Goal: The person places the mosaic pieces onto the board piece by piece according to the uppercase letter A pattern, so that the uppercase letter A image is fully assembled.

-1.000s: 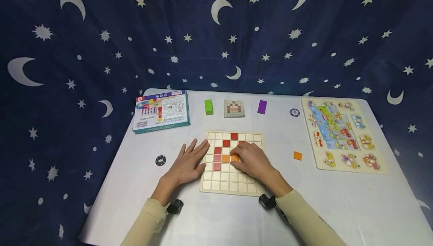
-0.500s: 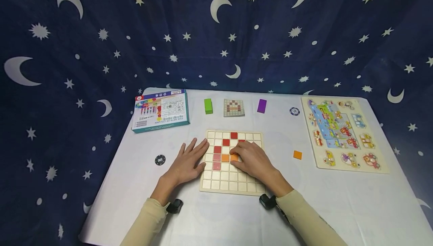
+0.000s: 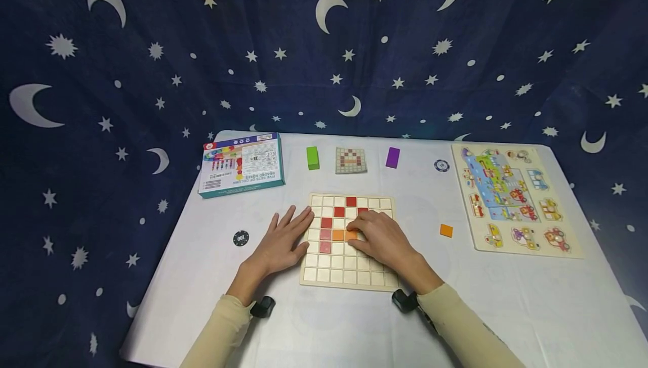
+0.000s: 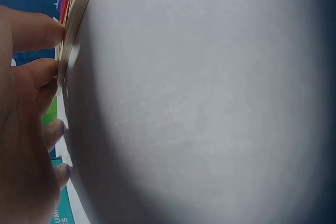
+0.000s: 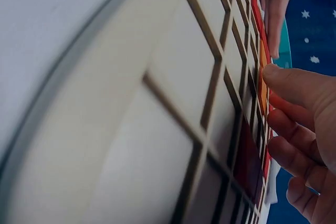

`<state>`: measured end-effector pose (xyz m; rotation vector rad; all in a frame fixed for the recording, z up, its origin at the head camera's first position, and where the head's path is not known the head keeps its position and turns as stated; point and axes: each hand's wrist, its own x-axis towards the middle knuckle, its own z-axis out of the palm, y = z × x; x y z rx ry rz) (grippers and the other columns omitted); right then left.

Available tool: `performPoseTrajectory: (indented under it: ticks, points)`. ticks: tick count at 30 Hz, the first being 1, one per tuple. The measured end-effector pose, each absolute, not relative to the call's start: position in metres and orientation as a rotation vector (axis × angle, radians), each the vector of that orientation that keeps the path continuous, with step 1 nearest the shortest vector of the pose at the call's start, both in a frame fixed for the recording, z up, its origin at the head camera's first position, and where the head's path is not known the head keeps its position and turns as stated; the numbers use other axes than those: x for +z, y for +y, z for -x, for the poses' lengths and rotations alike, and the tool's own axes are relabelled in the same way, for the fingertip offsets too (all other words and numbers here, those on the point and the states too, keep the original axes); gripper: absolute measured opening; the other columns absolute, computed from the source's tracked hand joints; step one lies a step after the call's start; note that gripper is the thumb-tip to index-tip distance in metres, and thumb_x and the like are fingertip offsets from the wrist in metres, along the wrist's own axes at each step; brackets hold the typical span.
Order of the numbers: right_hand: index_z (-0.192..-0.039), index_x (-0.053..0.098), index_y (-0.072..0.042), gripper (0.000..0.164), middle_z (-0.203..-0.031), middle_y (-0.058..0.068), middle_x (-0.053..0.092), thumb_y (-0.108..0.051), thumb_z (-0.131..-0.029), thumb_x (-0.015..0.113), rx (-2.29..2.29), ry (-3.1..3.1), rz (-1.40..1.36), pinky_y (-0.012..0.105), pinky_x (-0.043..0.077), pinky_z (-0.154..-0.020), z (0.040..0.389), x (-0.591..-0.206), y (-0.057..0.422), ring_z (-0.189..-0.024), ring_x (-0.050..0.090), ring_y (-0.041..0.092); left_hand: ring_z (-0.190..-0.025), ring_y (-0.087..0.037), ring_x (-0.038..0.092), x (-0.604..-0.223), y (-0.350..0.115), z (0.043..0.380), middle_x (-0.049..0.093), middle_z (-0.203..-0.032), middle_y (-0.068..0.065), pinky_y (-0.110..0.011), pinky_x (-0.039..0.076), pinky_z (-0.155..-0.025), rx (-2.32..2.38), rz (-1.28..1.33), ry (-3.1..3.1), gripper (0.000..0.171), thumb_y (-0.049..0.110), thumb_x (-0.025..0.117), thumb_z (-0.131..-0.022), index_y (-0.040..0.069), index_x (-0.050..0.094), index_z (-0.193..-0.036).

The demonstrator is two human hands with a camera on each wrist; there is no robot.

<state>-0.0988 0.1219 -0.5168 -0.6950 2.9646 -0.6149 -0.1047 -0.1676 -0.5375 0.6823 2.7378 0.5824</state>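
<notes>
A cream grid board (image 3: 349, 278) lies flat on the table, with several red tiles (image 3: 326, 223) set in its squares. One orange tile (image 3: 337, 235) sits in a square beside the red ones. My right hand (image 3: 382, 237) is over the board and pinches a second orange tile (image 3: 351, 235) between thumb and index finger, level with the first. In the right wrist view the thumb (image 5: 294, 85) touches orange at the board's surface. My left hand (image 3: 280, 245) lies with fingers spread, its fingertips touching the board's left edge; the left wrist view shows those fingers (image 4: 39, 32) against the rim.
Behind the board stand a green block (image 3: 313, 158), a small pattern card (image 3: 350, 161) and a purple block (image 3: 392, 157). A box (image 3: 243, 165) and black chip (image 3: 241, 238) lie left. Rightward are a loose orange tile (image 3: 446, 230), another chip (image 3: 441, 165) and a picture puzzle (image 3: 516, 202).
The right hand has shifted slightly to the right, and more of the second orange tile shows between its fingertips. The left hand stays at the board's edge.
</notes>
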Motion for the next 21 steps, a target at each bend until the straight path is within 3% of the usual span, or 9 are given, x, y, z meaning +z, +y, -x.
performPoseTrajectory:
  ticks: [12, 21]
  points:
    - [-0.116, 0.082, -0.013, 0.032, -0.106, 0.004, 0.076, -0.03, -0.089, 0.087, -0.601, 3.1, 0.442, 0.048, 0.056, -0.085, 0.089, -0.515, 0.201, -0.096, 0.069, 0.022, -0.17, -0.035, 0.012, -0.534, -0.168, 0.107, 0.025, -0.179, 0.003, -0.07, 0.009, -0.134, 0.555, -0.686, 2.732, 0.073, 0.038, 0.053, -0.105, 0.02, 0.028, -0.17]
    - [-0.113, 0.082, -0.01, 0.031, -0.097, 0.006, 0.075, -0.021, -0.085, 0.089, -0.614, 3.215, 0.293, 0.034, 0.044, -0.066, 0.077, -0.516, 0.264, -0.076, 0.058, 0.016, -0.169, -0.037, 0.013, -0.534, -0.167, 0.105, 0.026, -0.179, 0.001, -0.071, 0.01, -0.133, 0.575, -0.692, 2.733, 0.072, 0.036, 0.053, -0.104, 0.019, 0.029, -0.17]
